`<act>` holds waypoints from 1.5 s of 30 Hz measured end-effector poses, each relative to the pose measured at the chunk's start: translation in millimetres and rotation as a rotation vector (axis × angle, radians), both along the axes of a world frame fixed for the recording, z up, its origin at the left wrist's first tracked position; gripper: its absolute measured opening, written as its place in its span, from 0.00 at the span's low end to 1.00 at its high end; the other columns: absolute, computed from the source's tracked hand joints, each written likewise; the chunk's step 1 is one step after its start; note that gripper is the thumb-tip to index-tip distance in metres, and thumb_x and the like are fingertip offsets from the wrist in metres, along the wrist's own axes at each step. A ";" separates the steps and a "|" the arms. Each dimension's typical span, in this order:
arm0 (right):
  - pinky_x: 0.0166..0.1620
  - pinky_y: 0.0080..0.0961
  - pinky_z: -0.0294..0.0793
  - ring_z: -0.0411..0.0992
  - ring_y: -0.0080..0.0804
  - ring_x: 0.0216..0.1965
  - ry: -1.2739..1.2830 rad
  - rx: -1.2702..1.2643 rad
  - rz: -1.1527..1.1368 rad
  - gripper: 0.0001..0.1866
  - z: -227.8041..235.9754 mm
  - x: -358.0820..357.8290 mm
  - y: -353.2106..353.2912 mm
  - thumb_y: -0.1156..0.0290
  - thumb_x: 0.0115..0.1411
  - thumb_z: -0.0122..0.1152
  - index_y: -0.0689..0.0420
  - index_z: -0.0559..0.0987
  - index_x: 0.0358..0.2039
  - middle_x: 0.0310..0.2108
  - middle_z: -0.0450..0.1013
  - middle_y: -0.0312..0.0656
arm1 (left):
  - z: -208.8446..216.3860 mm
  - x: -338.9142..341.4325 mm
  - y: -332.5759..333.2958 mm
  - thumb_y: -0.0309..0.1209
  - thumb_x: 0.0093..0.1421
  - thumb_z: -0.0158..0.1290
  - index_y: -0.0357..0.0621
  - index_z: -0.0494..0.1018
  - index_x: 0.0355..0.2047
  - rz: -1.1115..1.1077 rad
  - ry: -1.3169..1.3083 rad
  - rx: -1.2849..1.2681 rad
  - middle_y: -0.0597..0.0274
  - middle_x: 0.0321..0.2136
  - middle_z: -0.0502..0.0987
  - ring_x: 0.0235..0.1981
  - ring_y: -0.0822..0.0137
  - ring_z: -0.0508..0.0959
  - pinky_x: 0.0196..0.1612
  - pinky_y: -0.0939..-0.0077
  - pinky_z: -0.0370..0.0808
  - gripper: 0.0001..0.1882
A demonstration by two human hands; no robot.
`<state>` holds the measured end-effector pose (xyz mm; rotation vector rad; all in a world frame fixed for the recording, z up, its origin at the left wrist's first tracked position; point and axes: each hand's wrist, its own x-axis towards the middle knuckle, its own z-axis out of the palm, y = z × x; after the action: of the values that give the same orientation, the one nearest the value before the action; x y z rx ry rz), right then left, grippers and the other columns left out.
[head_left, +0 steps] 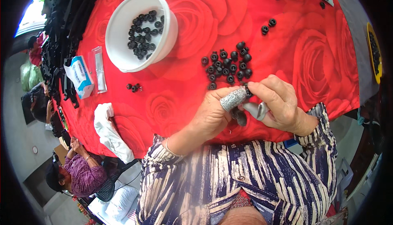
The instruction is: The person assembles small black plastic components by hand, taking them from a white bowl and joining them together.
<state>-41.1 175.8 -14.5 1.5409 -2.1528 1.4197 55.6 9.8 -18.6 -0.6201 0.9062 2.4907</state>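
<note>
A person in a striped blue-and-cream shirt works at a bench (311, 57) draped in glossy red cloth printed with large roses. The left hand (213, 112), its thumb sheathed in a speckled grey finger cot (233, 98), and the right hand (274, 102) meet at the centre of the frame, fingertips pinched together on a small round black plastic part (248, 92); grey cots also cover other fingers below. At twelve o'clock from the hands, just beyond them, lies a loose cluster of matching black parts (227, 67), each button-like with a hollow centre. At ten o'clock, well apart, a smooth white plastic bowl (123, 40) holds more of them. Three stray parts (134, 87) lie below the bowl. At nine o'clock sit a small blue-and-white carton (80, 76), a clear plastic sleeve (99, 69) and a crumpled white cloth (108, 132). At the bench's far right edge, at three o'clock, a yellow tray (374, 53) carries further black pieces. Another seated person (80, 171) in purple appears at seven o'clock.
</note>
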 end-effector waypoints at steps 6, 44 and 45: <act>0.20 0.27 0.66 0.68 0.32 0.19 0.056 0.008 0.015 0.21 -1.6 -2.7 2.8 0.73 0.42 0.69 0.67 0.75 0.37 0.22 0.67 0.40 | -3.5 2.0 3.7 0.33 0.60 0.53 0.39 0.74 0.42 0.025 0.014 0.027 0.64 0.28 0.77 0.26 0.72 0.76 0.25 0.77 0.76 0.13; 0.17 0.25 0.60 0.64 0.27 0.15 -0.079 -0.063 0.191 0.21 -3.9 -4.5 3.1 0.69 0.39 0.70 0.64 0.77 0.34 0.20 0.67 0.38 | -7.7 3.2 -6.6 0.26 0.57 0.56 0.34 0.75 0.39 -0.106 0.010 0.206 0.60 0.28 0.78 0.24 0.76 0.76 0.28 0.84 0.74 0.11; 0.17 0.25 0.60 0.64 0.27 0.15 -0.080 -0.063 0.194 0.21 -3.0 -5.1 4.2 0.69 0.39 0.70 0.64 0.77 0.34 0.20 0.67 0.38 | -8.5 5.4 -3.4 0.26 0.57 0.56 0.34 0.75 0.40 -0.052 0.020 0.228 0.60 0.29 0.78 0.24 0.76 0.76 0.28 0.84 0.74 0.11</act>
<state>-46.3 180.0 -17.4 1.7388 -2.0260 1.6173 61.0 6.4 -27.1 -0.4901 0.6245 2.5092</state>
